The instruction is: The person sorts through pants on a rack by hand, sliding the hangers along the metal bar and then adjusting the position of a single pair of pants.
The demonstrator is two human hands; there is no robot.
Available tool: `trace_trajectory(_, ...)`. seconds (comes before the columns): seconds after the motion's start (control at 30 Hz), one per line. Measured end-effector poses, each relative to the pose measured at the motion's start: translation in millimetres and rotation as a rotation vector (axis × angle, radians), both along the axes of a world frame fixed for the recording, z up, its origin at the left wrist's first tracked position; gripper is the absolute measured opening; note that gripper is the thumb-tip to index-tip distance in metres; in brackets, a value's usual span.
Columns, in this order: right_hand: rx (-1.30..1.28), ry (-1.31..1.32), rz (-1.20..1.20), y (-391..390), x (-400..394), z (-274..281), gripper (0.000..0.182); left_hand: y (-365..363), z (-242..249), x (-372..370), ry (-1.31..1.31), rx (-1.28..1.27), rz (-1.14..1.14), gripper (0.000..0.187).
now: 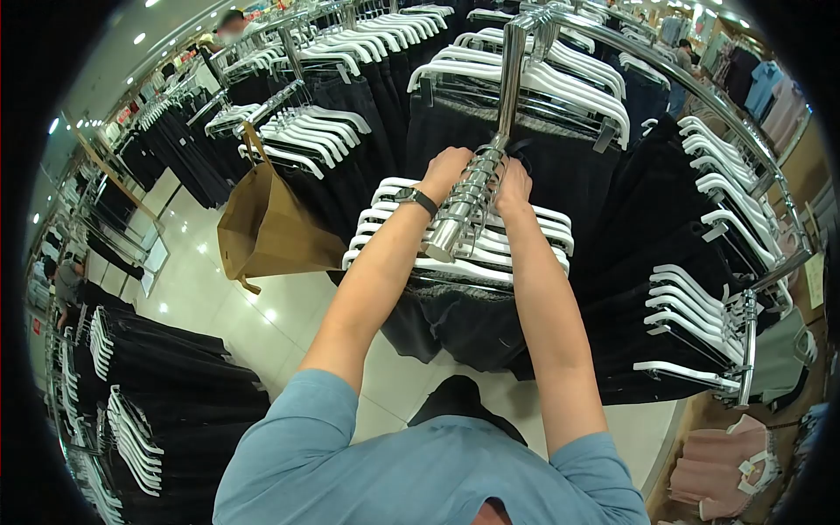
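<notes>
My left hand [449, 170] reaches over a row of white hangers [376, 222], left of a chrome display arm [451, 229]. Its fingers curl down at the far end of the row and are partly hidden. On the other side of the arm is my right hand [514, 185], also closed, its fingertips out of sight. What either hand grips there cannot be made out. The hangers hang by metal hooks [477, 188] bunched along the arm. Dark trousers [472, 328] hang from them. A dark watch [417, 200] is on my left wrist.
A brown paper bag [271, 223] hangs open at the left. Behind my hands stands another row of white hangers [525, 74] with dark trousers. A curved chrome rail [691, 83] runs to the right, above more hangers [691, 306]. Folded pink clothing [722, 464] lies at lower right.
</notes>
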State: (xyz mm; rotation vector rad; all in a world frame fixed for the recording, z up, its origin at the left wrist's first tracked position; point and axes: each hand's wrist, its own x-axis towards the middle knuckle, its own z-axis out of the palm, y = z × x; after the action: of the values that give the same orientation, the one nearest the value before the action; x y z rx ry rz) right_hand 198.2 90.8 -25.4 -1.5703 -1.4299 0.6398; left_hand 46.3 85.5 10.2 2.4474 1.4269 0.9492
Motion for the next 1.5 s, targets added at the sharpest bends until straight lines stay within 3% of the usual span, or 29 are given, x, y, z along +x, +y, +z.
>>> trace_trajectory(0.33,0.084,-0.029,0.037,7.7,1.0,-9.5,0.024,-10.0,2.3,-0.9,-0.034,0.042,0.016,0.022)
trace_trajectory(0.43,0.040,0.424,0.011,12.7,0.3,-11.1,0.024,-8.3,1.2,-0.9,-0.031,-0.003,0.015,0.026)
trace_trajectory(0.5,-0.133,1.100,-0.013,-24.7,-8.8,27.0,0.025,-17.5,9.7,0.9,-0.026,-0.010,0.007,0.026)
trace_trajectory(0.53,-0.104,1.127,0.015,-24.9,-8.7,25.3,0.027,-18.2,10.2,1.4,-0.022,-0.007,0.004,0.026)
trace_trajectory(0.6,-0.084,0.750,0.050,-14.6,-4.6,9.2,0.027,-13.0,4.6,1.5,-0.009,0.021,-0.019,0.024)
trace_trajectory(0.67,-0.086,0.664,0.038,-17.9,-1.1,14.1,0.027,-2.4,-5.9,0.7,0.010,0.036,-0.012,0.024)
trace_trajectory(0.8,-0.171,1.029,-0.126,-47.5,-14.6,57.4,0.028,-7.2,-0.1,4.3,-0.003,-0.020,0.042,0.026)
trace_trajectory(1.2,-0.198,1.061,-0.095,-42.5,-12.1,50.4,0.023,-7.9,1.6,5.5,-0.023,-0.045,0.038,0.038)
trace_trajectory(1.47,-0.167,1.112,-0.114,-37.9,-12.3,47.9,0.021,-1.2,6.9,9.1,-0.033,-0.068,-0.005,0.030)
trace_trajectory(1.5,-0.176,1.100,-0.116,-38.2,-11.5,45.4,0.021,-4.0,5.7,7.3,0.005,-0.108,0.013,0.020)
